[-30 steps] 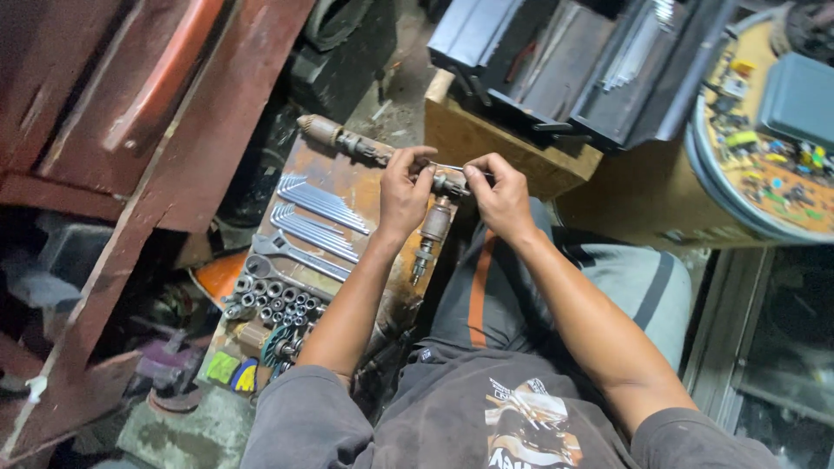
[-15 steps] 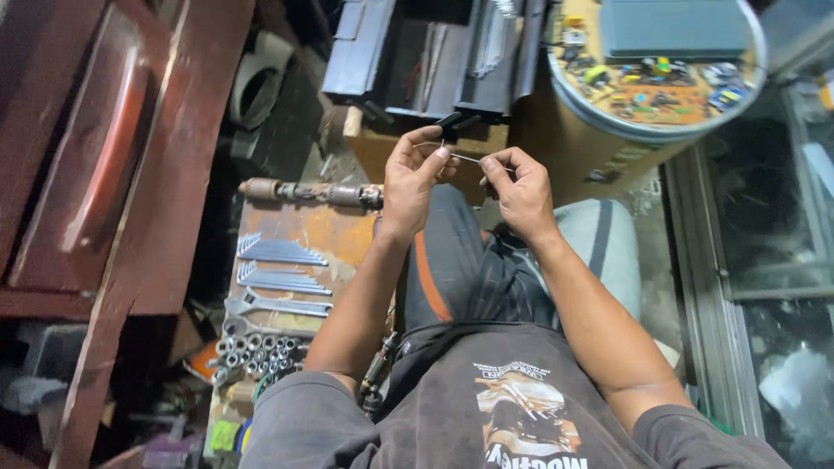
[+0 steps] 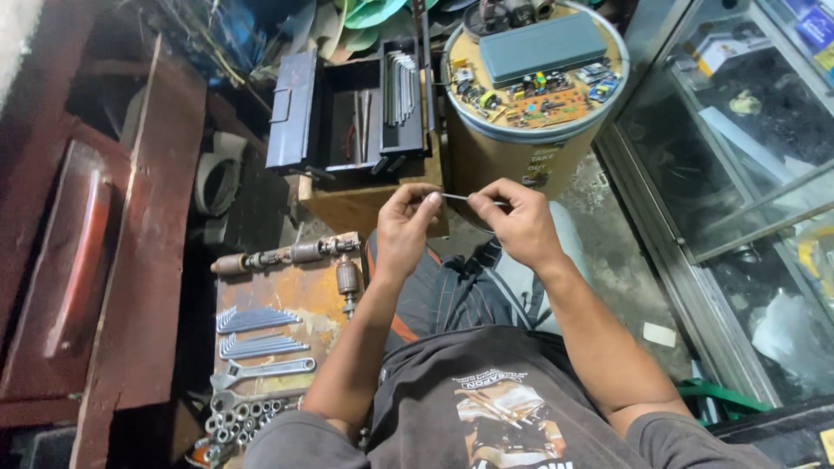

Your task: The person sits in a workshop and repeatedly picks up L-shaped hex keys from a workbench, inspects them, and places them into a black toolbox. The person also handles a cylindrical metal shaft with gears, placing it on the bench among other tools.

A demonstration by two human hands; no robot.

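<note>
A thin, straight metal rod [image 3: 459,199] was pinched at each end by the raised left hand [image 3: 406,227] and right hand [image 3: 519,221], fingertips clamped on it.

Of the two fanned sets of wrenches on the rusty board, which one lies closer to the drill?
The upper set; it lies just below the drill, while the lower set lies beside the adjustable wrench.

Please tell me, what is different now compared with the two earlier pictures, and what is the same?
Both hands left the long rusty shaft on the board and rose in front of the chest. The left hand and the right hand now pinch a thin metal pin between them. The camera view also shifted, showing the open toolbox. The shaft and the wrenches stayed in place.
</note>
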